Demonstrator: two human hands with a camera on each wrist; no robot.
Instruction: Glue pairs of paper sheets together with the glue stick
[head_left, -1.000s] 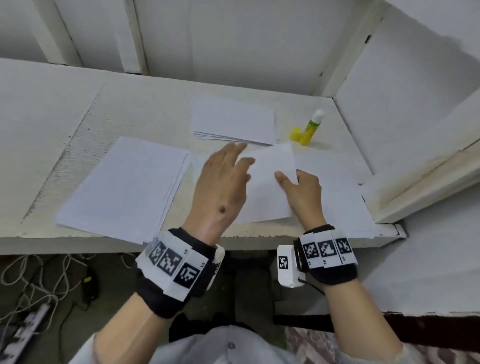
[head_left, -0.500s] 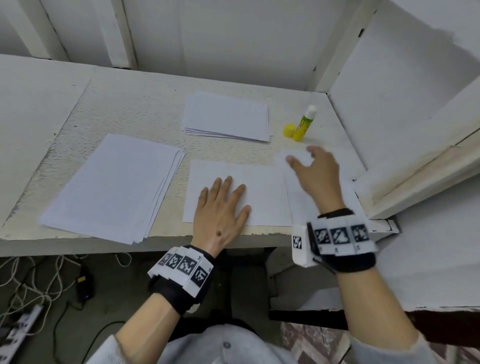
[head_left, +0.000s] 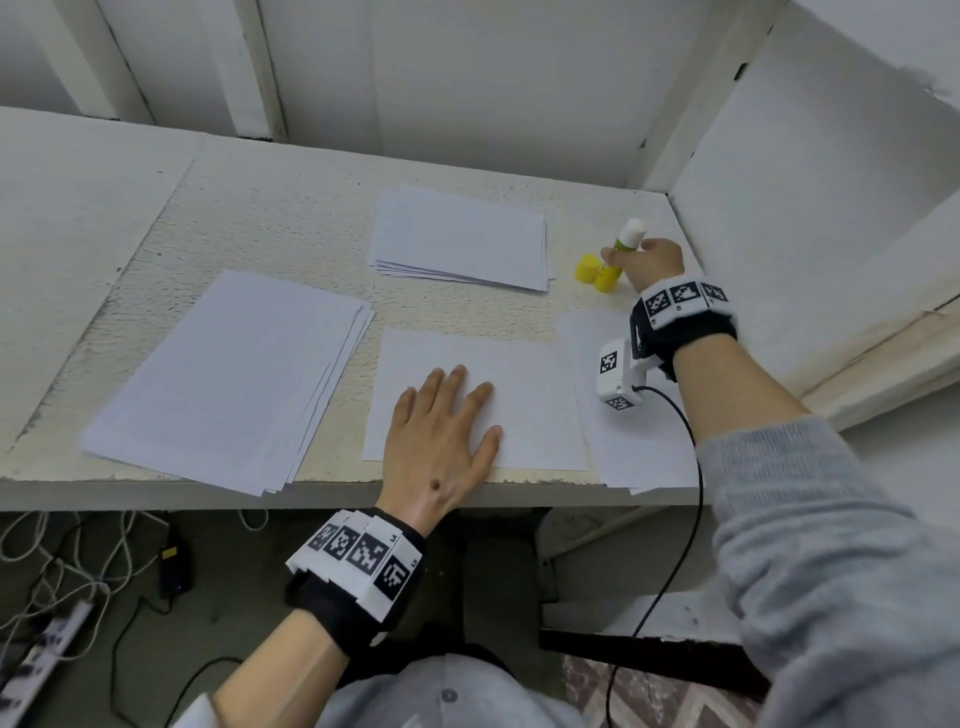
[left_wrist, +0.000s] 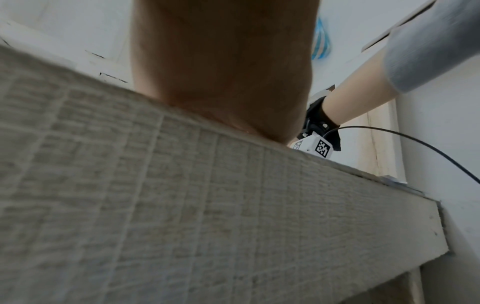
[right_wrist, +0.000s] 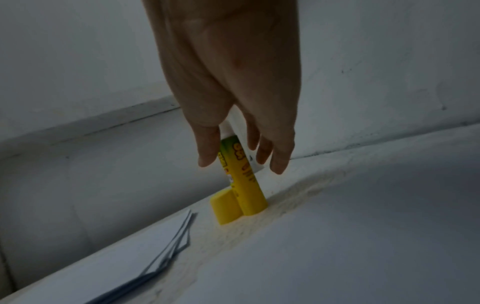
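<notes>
Glue stick (head_left: 618, 254): one, upright and uncapped, white tip up, yellow-green printed barrel, at the far right of the desk close to the corner of the side wall.
Right hand (head_left: 652, 260): thumb and fingers (right_wrist: 207, 150) set on either side of the barrel; base of the stick on the desk.
Cap (head_left: 587, 268): one, yellow, cylindrical, touching the stick's base on its left side.
Single sheet (head_left: 530, 395): one, white, flat, its near edge just short of the desk's front edge.
Left hand (head_left: 441, 441): flat, fingers straight and spread, pressing on that sheet; holds nothing.
Stacks: three. Large stack (head_left: 228, 374) at left, fanned along its right edge; small stack (head_left: 462, 234) behind, beside the cap; right sheets (head_left: 639, 441) overhanging the front edge.
Desk (head_left: 270, 208): white, rough-textured; bare strip between the stacks.
</notes>
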